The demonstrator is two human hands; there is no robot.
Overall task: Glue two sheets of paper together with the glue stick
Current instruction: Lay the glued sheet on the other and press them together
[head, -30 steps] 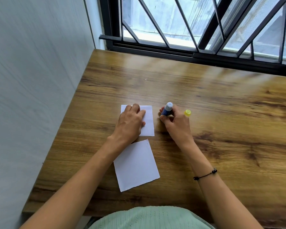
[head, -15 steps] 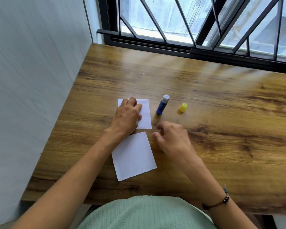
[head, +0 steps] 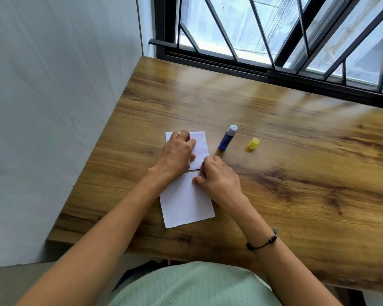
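Note:
Two white sheets of paper lie on the wooden table [head: 296, 151]. My left hand [head: 178, 154] presses flat on the far sheet [head: 200, 146], fingers together. The near sheet [head: 186, 204] lies just below it, and my right hand [head: 217, 176] pinches its top right corner between thumb and fingers. An uncapped blue glue stick [head: 227, 138] stands upright to the right of the far sheet, free of both hands. Its yellow cap [head: 253, 144] sits further right.
A grey wall [head: 53, 107] borders the table on the left. A barred window [head: 274, 29] runs along the far edge. Bare wood stretches to the right of the cap.
My right hand let go of the glue stick, which now stands alone, and moved down and left onto the near sheet's top corner. My left hand stayed on the far sheet.

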